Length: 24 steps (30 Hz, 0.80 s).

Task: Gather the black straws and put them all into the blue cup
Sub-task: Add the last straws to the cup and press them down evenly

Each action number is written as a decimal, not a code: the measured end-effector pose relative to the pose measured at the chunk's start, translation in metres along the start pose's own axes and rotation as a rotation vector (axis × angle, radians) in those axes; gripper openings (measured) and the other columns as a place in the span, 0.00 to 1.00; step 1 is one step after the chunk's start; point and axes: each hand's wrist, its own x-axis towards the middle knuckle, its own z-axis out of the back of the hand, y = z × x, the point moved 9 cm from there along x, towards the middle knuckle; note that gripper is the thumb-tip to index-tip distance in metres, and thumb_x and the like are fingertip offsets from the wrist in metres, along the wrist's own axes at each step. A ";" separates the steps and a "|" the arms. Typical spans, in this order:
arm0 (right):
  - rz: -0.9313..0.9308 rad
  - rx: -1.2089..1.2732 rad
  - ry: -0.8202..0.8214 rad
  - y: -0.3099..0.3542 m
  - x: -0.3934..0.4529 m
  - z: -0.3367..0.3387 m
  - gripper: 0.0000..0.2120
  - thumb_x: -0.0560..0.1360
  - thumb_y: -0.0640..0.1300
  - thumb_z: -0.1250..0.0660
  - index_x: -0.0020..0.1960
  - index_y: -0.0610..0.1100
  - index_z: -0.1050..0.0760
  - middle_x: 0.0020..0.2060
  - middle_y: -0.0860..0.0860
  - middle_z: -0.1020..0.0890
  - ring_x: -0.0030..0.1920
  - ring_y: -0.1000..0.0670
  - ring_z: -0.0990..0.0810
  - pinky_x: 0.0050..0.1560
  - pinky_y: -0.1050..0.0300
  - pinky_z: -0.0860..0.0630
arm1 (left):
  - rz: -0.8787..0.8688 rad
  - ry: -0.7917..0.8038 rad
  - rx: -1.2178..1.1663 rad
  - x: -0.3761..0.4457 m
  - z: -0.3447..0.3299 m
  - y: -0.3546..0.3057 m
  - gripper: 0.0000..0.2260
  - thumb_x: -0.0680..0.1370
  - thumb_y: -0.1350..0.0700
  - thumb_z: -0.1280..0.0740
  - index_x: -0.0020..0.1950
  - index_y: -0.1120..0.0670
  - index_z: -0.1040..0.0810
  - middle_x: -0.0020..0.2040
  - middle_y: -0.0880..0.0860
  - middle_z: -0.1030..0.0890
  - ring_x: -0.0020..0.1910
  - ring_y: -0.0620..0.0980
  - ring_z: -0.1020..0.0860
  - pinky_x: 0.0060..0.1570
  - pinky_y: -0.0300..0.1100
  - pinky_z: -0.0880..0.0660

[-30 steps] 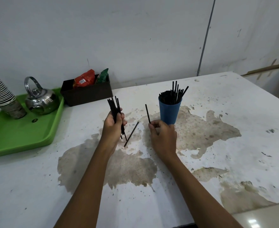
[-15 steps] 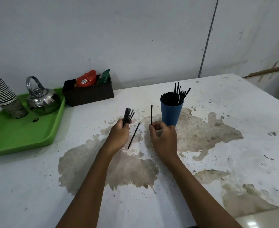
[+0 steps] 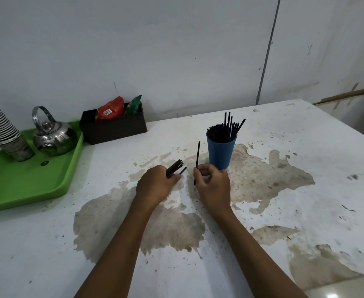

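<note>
The blue cup (image 3: 220, 151) stands upright on the stained white table (image 3: 284, 147), holding several black straws that stick out of its top (image 3: 228, 127). My left hand (image 3: 155, 186) grips a bundle of black straws (image 3: 174, 168), lowered near the tabletop. A single loose straw (image 3: 183, 170) pokes out from beside its fingers, mostly hidden by the hand. My right hand (image 3: 213, 183) pinches one black straw (image 3: 197, 160) nearly upright, just left of the cup.
A green tray (image 3: 26, 186) at the left carries a steel kettle (image 3: 53, 136) and a stack of paper cups (image 3: 2, 127). A black box (image 3: 114, 127) with snack packets sits by the wall. The table edge runs at the lower right.
My left hand has come down and forward with its bundle, tilting it flatter, over the loose straw on the table. My right hand keeps its single straw upright by the cup.
</note>
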 end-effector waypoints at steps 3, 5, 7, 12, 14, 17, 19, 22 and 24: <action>0.022 0.010 0.011 0.001 -0.001 -0.002 0.10 0.73 0.61 0.35 0.48 0.57 0.22 0.39 0.59 0.18 0.45 0.52 0.19 0.44 0.49 0.19 | -0.019 0.068 -0.208 0.002 -0.003 -0.005 0.18 0.81 0.41 0.40 0.41 0.54 0.25 0.30 0.50 0.26 0.26 0.48 0.27 0.28 0.40 0.34; 0.055 -0.010 0.018 0.005 -0.002 -0.002 0.08 0.73 0.60 0.34 0.47 0.57 0.21 0.38 0.64 0.20 0.46 0.53 0.20 0.46 0.47 0.20 | 0.001 0.095 -0.441 0.001 -0.003 -0.008 0.17 0.82 0.42 0.43 0.45 0.53 0.25 0.34 0.50 0.25 0.31 0.48 0.26 0.32 0.41 0.31; 0.088 -0.040 0.025 0.009 -0.002 -0.003 0.10 0.73 0.61 0.35 0.47 0.58 0.20 0.37 0.66 0.21 0.46 0.52 0.20 0.47 0.46 0.21 | 0.029 0.089 -0.581 -0.001 -0.003 -0.011 0.16 0.84 0.44 0.46 0.51 0.52 0.24 0.41 0.48 0.22 0.38 0.46 0.24 0.37 0.39 0.31; 0.122 -0.090 0.077 0.013 -0.002 -0.006 0.12 0.72 0.65 0.38 0.46 0.59 0.21 0.37 0.64 0.18 0.45 0.56 0.20 0.48 0.45 0.22 | 0.024 0.039 -0.890 -0.002 -0.008 -0.022 0.12 0.85 0.49 0.46 0.51 0.50 0.25 0.38 0.48 0.25 0.34 0.46 0.27 0.38 0.40 0.27; 0.128 -0.086 0.082 0.014 -0.002 -0.006 0.13 0.71 0.65 0.39 0.46 0.59 0.22 0.37 0.63 0.18 0.44 0.57 0.19 0.47 0.45 0.22 | 0.042 0.028 -1.039 0.000 -0.011 -0.022 0.10 0.85 0.53 0.45 0.53 0.49 0.24 0.38 0.48 0.26 0.38 0.46 0.24 0.46 0.42 0.24; 0.127 -0.081 0.085 0.015 -0.002 -0.006 0.13 0.71 0.66 0.39 0.46 0.59 0.23 0.38 0.62 0.18 0.44 0.56 0.19 0.48 0.45 0.22 | 0.097 0.052 -1.242 0.001 -0.022 -0.021 0.10 0.85 0.55 0.44 0.53 0.51 0.24 0.35 0.48 0.28 0.35 0.46 0.23 0.45 0.45 0.24; 0.127 -0.069 0.084 0.014 -0.002 -0.006 0.12 0.71 0.64 0.38 0.45 0.59 0.23 0.38 0.63 0.18 0.45 0.55 0.19 0.48 0.45 0.22 | 0.129 0.079 -1.364 0.000 -0.029 -0.021 0.09 0.85 0.57 0.44 0.52 0.53 0.25 0.35 0.49 0.30 0.29 0.45 0.28 0.36 0.43 0.28; 0.147 -0.047 0.083 0.018 -0.003 -0.004 0.06 0.74 0.58 0.33 0.46 0.57 0.22 0.40 0.63 0.18 0.47 0.54 0.22 0.48 0.47 0.23 | 0.168 0.076 -1.479 0.000 -0.032 -0.018 0.08 0.85 0.59 0.45 0.52 0.55 0.27 0.35 0.49 0.32 0.26 0.44 0.34 0.29 0.38 0.33; 0.176 -0.011 0.072 0.024 -0.005 0.001 0.03 0.75 0.51 0.30 0.47 0.53 0.20 0.41 0.62 0.19 0.48 0.53 0.25 0.47 0.55 0.25 | 0.180 0.073 -1.522 0.000 -0.031 -0.018 0.08 0.85 0.59 0.46 0.52 0.55 0.27 0.34 0.49 0.32 0.25 0.43 0.36 0.27 0.37 0.35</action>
